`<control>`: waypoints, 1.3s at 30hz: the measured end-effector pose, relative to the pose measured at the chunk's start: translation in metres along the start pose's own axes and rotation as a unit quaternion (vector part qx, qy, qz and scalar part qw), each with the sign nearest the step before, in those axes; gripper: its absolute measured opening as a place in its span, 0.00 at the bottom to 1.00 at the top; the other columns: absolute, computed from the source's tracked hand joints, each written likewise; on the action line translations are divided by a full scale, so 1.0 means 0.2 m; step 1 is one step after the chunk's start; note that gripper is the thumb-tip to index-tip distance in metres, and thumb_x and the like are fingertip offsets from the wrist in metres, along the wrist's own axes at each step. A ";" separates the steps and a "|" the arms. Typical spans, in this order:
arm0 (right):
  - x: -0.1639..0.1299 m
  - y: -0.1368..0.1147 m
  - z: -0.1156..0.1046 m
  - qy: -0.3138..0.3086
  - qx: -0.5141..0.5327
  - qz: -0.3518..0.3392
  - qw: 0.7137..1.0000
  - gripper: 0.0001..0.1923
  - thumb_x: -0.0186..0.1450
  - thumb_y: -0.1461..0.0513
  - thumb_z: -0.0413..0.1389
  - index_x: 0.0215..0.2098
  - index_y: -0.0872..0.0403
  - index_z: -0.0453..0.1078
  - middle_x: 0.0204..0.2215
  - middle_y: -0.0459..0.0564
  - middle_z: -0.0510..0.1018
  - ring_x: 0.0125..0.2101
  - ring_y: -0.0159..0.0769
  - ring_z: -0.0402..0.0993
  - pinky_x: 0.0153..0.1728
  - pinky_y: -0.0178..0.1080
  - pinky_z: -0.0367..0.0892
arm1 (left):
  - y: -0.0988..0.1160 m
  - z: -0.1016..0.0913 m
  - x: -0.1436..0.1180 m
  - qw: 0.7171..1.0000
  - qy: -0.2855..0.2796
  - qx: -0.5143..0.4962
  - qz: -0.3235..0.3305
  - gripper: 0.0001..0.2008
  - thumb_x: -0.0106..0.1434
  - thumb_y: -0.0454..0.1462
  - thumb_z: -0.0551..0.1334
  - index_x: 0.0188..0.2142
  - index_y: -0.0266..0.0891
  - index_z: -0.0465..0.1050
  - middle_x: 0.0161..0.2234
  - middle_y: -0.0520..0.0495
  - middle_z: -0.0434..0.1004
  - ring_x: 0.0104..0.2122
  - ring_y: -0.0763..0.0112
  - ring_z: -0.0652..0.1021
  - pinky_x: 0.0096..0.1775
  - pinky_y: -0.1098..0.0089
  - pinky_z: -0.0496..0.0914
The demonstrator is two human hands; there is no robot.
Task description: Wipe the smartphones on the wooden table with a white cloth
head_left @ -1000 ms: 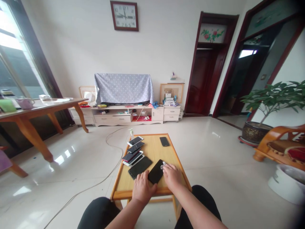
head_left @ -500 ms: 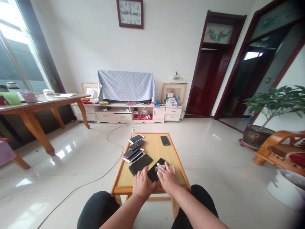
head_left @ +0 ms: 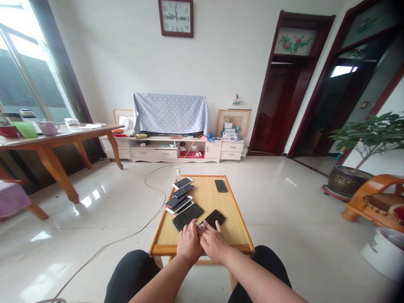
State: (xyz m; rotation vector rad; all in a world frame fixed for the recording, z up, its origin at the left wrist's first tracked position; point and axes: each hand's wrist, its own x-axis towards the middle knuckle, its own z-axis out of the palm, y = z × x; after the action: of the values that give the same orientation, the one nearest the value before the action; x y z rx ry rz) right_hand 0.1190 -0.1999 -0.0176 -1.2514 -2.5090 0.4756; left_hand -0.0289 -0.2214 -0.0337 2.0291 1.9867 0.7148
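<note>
Black phone (head_left: 215, 218) lies flat, screen up, near front of low wooden table (head_left: 233, 219), angled w/ its near end under the fingers. Right hand (head_left: 213, 241) is flat on that near end, fingers spread; can't tell if it holds anything underneath. Left hand (head_left: 188, 239) is just beside it, touching, fingers loosely extended over the near corner of a bigger black phone (head_left: 187, 216) — pressing, not gripping. Behind that, a fanned stack of phones (head_left: 179, 197) along left edge — approx 5. One more small dark phone (head_left: 220, 185) sits alone at far right. Approx 8 phones total
</note>
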 end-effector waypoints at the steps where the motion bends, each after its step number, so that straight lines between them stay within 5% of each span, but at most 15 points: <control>1: 0.01 0.00 0.00 -0.002 0.000 -0.002 1.000 0.25 0.74 0.59 0.38 0.66 0.38 0.59 0.64 0.43 0.67 0.68 0.43 0.48 0.65 0.64 0.30 | 0.00 0.00 0.00 1.000 0.001 0.000 0.000 0.32 0.59 0.41 0.60 0.62 0.38 0.56 0.57 0.38 0.71 0.55 0.56 0.69 0.54 0.60 0.59; 9: 0.12 0.23 -0.12 0.070 -0.056 0.236 0.968 0.25 0.74 0.57 0.37 0.66 0.45 0.59 0.68 0.48 0.58 0.70 0.50 0.39 0.63 0.68 0.30 | 0.01 0.02 0.02 1.000 -0.014 0.027 -0.004 0.40 0.52 0.43 0.64 0.63 0.38 0.55 0.57 0.41 0.71 0.57 0.56 0.68 0.57 0.61 0.58; 16: 0.05 0.05 0.02 -0.011 -0.015 0.045 0.999 0.25 0.76 0.55 0.32 0.67 0.37 0.56 0.67 0.42 0.60 0.69 0.41 0.46 0.64 0.65 0.25 | 0.01 0.03 0.02 1.000 0.002 0.009 -0.011 0.32 0.59 0.44 0.59 0.62 0.39 0.57 0.57 0.41 0.71 0.55 0.57 0.69 0.54 0.62 0.59; 20: 0.05 0.16 -0.09 0.017 -0.052 0.156 0.986 0.26 0.75 0.55 0.33 0.67 0.40 0.57 0.68 0.44 0.58 0.70 0.45 0.42 0.63 0.67 0.26 | 0.03 0.00 0.02 0.999 -0.017 0.025 -0.010 0.38 0.54 0.44 0.64 0.63 0.40 0.58 0.57 0.42 0.70 0.56 0.56 0.68 0.56 0.62 0.58; 23: 0.04 0.21 -0.12 0.055 -0.076 0.218 0.972 0.27 0.75 0.54 0.35 0.69 0.46 0.55 0.69 0.49 0.56 0.70 0.48 0.39 0.63 0.68 0.26 | 0.05 -0.03 0.01 0.998 -0.036 0.045 0.000 0.34 0.53 0.44 0.65 0.60 0.46 0.64 0.53 0.45 0.72 0.53 0.57 0.69 0.54 0.62 0.59; 30: -0.10 0.07 0.03 0.060 -0.018 0.044 0.997 0.26 0.75 0.52 0.34 0.68 0.40 0.57 0.65 0.46 0.64 0.67 0.44 0.52 0.65 0.65 0.27 | 0.08 -0.05 -0.01 0.998 -0.032 0.051 0.015 0.20 0.62 0.44 0.58 0.53 0.50 0.72 0.50 0.46 0.72 0.50 0.59 0.70 0.50 0.63 0.60; 36: -0.10 0.25 -0.02 0.125 -0.042 0.163 0.978 0.24 0.74 0.53 0.39 0.64 0.40 0.63 0.64 0.47 0.66 0.67 0.51 0.54 0.63 0.72 0.33 | 0.08 -0.06 -0.02 0.997 -0.036 0.062 0.028 0.26 0.56 0.44 0.62 0.55 0.48 0.71 0.55 0.45 0.70 0.54 0.56 0.67 0.53 0.61 0.60; 39: -0.09 0.30 0.00 0.142 -0.048 0.164 0.975 0.25 0.73 0.55 0.41 0.65 0.41 0.62 0.65 0.48 0.64 0.66 0.50 0.55 0.64 0.69 0.33 | 0.09 -0.05 -0.01 0.996 -0.040 0.079 0.015 0.27 0.54 0.46 0.63 0.55 0.48 0.71 0.58 0.45 0.68 0.56 0.55 0.67 0.54 0.60 0.60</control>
State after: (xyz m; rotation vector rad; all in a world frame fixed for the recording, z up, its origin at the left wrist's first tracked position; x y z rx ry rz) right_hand 0.1716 -0.1806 -0.0444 -1.6531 -2.1182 0.2268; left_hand -0.0171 -0.2263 -0.0166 2.1437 2.0289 0.4876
